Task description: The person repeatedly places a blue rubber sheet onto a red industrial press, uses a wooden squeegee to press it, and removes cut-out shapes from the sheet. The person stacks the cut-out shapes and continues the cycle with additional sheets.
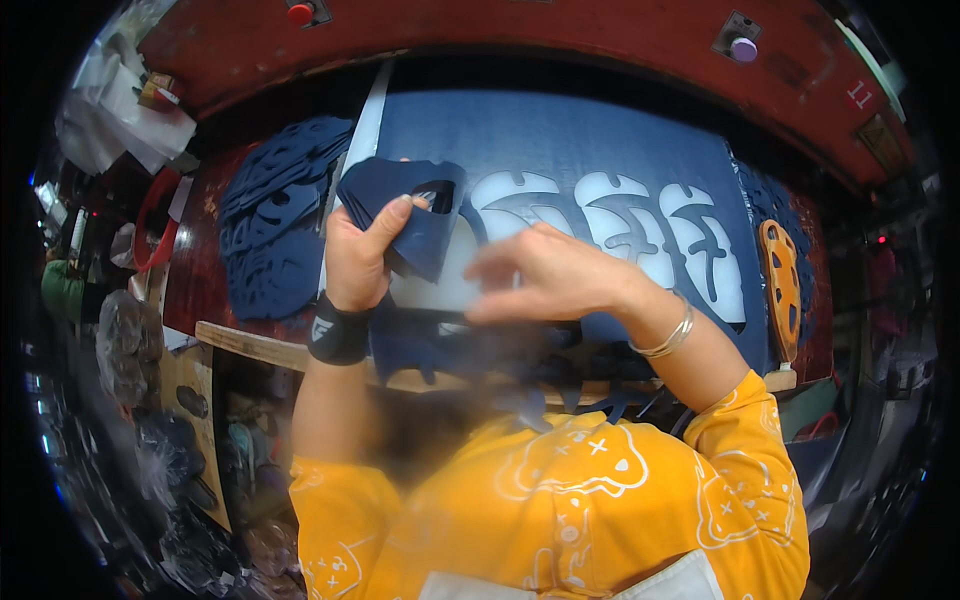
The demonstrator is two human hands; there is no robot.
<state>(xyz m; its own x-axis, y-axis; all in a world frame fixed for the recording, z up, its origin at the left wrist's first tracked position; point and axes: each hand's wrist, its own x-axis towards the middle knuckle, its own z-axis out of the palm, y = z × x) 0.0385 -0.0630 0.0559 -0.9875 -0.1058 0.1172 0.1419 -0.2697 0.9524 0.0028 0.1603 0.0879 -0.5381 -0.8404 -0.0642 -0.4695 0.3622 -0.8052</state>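
Observation:
My left hand (362,260) grips a small stack of dark blue flat cut pieces (425,240), its thumb pressed on top. Just right of the stack, my right hand (555,272) hovers over the work surface, blurred by motion. Its fingers are stretched out and apart, and I see nothing in them. Beneath both hands lies a dark blue sheet (560,130). Shaped openings (622,230) in it stand in a row, with a white surface showing through. The nearer part of the sheet is hidden behind my right hand and arm.
Left of the sheet is a heap of dark blue cut pieces (275,225). An orange cutting die (780,285) rests at the right end. A red machine beam (560,42) spans the far side, bearing a red button (300,13) and a purple button (742,49). A wooden edge (260,345) borders the front.

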